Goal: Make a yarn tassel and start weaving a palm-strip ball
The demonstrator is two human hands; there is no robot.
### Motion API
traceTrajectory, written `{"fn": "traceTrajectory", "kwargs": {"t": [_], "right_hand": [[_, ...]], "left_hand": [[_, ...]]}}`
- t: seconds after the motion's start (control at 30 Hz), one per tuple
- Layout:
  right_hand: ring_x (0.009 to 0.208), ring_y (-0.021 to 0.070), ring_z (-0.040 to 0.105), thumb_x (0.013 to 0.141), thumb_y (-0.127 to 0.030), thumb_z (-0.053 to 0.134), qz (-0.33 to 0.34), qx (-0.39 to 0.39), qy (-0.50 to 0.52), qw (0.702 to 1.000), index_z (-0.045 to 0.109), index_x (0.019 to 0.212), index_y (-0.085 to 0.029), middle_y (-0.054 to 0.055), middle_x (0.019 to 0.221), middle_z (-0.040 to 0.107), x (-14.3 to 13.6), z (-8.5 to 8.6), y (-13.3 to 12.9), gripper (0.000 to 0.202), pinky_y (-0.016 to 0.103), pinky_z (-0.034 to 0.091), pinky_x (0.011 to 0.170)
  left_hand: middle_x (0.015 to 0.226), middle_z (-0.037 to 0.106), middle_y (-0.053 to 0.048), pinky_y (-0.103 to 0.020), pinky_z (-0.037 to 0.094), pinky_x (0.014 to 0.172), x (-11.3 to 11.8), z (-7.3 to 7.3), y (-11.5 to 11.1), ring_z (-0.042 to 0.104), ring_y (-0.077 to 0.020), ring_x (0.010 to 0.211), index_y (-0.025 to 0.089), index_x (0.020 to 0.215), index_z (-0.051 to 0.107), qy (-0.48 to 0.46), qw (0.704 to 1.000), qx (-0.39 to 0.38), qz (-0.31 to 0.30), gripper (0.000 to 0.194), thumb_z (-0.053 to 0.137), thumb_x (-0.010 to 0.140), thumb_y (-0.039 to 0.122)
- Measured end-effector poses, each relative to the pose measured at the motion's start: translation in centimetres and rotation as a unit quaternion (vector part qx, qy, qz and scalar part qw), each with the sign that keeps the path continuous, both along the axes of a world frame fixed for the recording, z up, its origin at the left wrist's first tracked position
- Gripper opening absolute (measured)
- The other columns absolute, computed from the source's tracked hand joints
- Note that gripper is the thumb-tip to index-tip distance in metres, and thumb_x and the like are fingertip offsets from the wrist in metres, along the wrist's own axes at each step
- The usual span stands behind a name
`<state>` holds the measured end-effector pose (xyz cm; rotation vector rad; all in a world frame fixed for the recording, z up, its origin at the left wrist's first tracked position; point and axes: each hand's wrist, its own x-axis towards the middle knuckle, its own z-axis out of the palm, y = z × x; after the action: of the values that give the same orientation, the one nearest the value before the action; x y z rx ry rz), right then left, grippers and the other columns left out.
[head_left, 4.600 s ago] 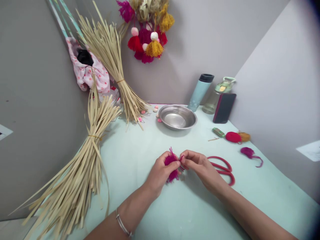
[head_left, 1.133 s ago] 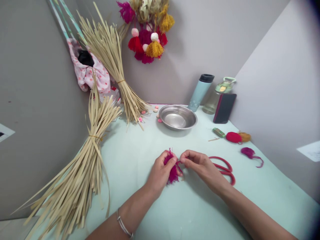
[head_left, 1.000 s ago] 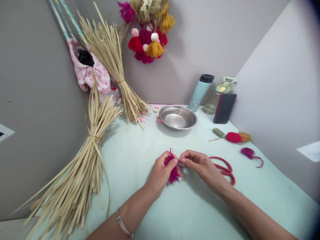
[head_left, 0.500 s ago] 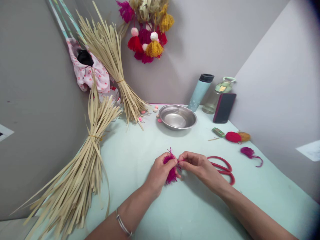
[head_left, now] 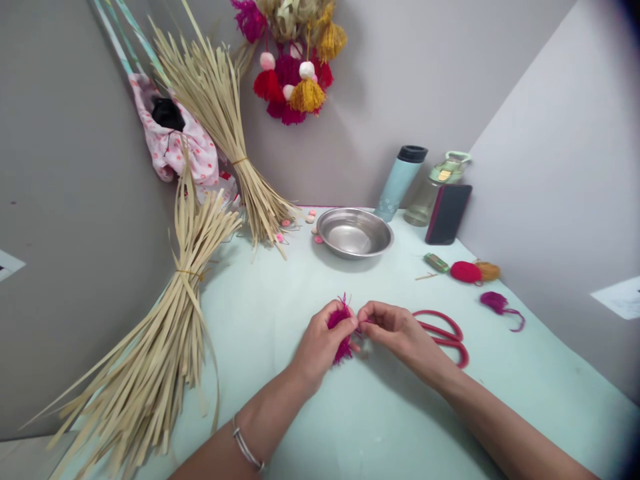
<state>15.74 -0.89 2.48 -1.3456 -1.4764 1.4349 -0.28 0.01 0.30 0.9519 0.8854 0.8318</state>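
Observation:
My left hand (head_left: 323, 340) is closed around a bundle of magenta yarn (head_left: 341, 350), whose frayed ends stick out above and below the fingers. At its right, my right hand (head_left: 393, 328) pinches a thin magenta strand close to the left thumb tip. Both hands' fingertips nearly meet over the table. Red-handled scissors (head_left: 457, 340) lie just beyond my right hand, their blades hidden behind it.
A steel bowl (head_left: 355, 233) stands at the back. Bundled straw strips (head_left: 165, 333) spread along the left. To the right lie red yarn (head_left: 466, 272), loose magenta yarn (head_left: 494, 302) and a phone (head_left: 449, 215) propped before a bottle (head_left: 423, 207). A blue tumbler (head_left: 400, 183) leans nearby.
My right fingertips have shifted very slightly right, still on the strand. The left hand keeps its hold on the magenta yarn, and the whole view has drifted a little.

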Motion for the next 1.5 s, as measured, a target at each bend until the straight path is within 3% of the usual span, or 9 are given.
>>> {"fn": "traceTrajectory", "kwargs": {"t": [0.13,0.4,0.63,0.83,1.0,1.17,1.37,1.5], "right_hand": [[0.065,0.0139,0.054,0.084,-0.030,0.059,0.011,-0.002,0.009,1.000,0.058,0.080,-0.019,0.000,0.071,0.064,-0.20,0.00,-0.09,0.012,0.027,0.040,0.062],[0.063,0.0133,0.053,0.079,-0.029,0.063,-0.014,-0.008,-0.003,1.000,0.057,0.078,-0.018,-0.001,0.070,0.061,-0.27,0.44,-0.05,0.012,0.026,0.038,0.060],[0.065,0.0150,0.056,0.081,-0.029,0.060,0.018,-0.021,0.023,0.999,0.055,0.078,-0.019,0.002,0.071,0.067,-0.39,0.15,-0.13,0.012,0.028,0.041,0.063],[0.061,0.0131,0.052,0.080,-0.028,0.060,0.003,-0.027,0.016,1.000,0.054,0.077,-0.019,-0.002,0.067,0.062,-0.43,0.58,-0.13,0.010,0.026,0.036,0.060],[0.061,0.0120,0.048,0.079,-0.028,0.060,-0.003,-0.015,0.000,1.000,0.054,0.076,-0.019,-0.002,0.067,0.057,-0.40,0.33,-0.10,0.012,0.025,0.034,0.059],[0.062,0.0141,0.052,0.080,-0.028,0.058,0.021,-0.031,0.017,0.999,0.053,0.077,-0.019,-0.001,0.066,0.058,-0.30,-0.16,-0.07,0.011,0.027,0.037,0.060],[0.061,0.0108,0.045,0.079,-0.025,0.059,-0.002,-0.019,0.000,1.000,0.053,0.076,-0.017,-0.003,0.067,0.053,0.09,-0.29,0.01,0.010,0.025,0.032,0.059],[0.063,0.0112,0.046,0.081,-0.025,0.058,0.008,-0.016,0.009,1.000,0.054,0.078,-0.017,-0.003,0.069,0.054,0.05,-0.37,0.11,0.009,0.025,0.033,0.059]], "left_hand": [[0.056,0.045,0.007,-0.019,0.040,0.055,-0.04,0.10,0.10,0.054,-0.0081,0.053,0.019,0.075,0.049,-0.020,1.000,-0.021,0.007,0.016,0.057,0.082,0.031],[0.064,0.053,0.005,-0.019,0.034,0.044,0.09,-0.36,-0.08,0.056,-0.0091,0.050,0.020,0.078,0.050,0.038,0.999,0.019,-0.014,0.022,0.061,0.080,0.039],[0.056,0.044,0.006,-0.020,0.041,0.056,-0.03,0.01,0.12,0.051,-0.0075,0.052,0.019,0.074,0.051,-0.043,0.999,-0.009,0.005,0.012,0.057,0.080,0.027],[0.061,0.050,0.006,-0.020,0.036,0.045,0.13,-0.28,-0.15,0.055,-0.0094,0.048,0.021,0.079,0.049,0.023,1.000,0.020,-0.001,0.017,0.058,0.082,0.034],[0.060,0.051,0.006,-0.018,0.034,0.044,0.08,-0.41,0.01,0.050,-0.0066,0.044,0.020,0.075,0.050,0.046,0.999,0.027,-0.008,0.014,0.058,0.080,0.030],[0.054,0.043,0.007,-0.018,0.038,0.049,-0.03,-0.34,0.17,0.050,-0.0071,0.048,0.018,0.072,0.050,0.002,1.000,-0.002,0.007,0.009,0.052,0.079,0.023],[0.062,0.052,0.006,-0.017,0.035,0.039,0.15,-0.42,-0.01,0.053,-0.0081,0.044,0.021,0.079,0.048,0.056,0.998,0.038,-0.010,0.014,0.056,0.080,0.032],[0.058,0.050,0.006,-0.017,0.034,0.038,0.24,-0.36,0.03,0.050,-0.0080,0.041,0.021,0.076,0.047,0.080,0.995,0.050,-0.009,0.011,0.056,0.078,0.027]]}}
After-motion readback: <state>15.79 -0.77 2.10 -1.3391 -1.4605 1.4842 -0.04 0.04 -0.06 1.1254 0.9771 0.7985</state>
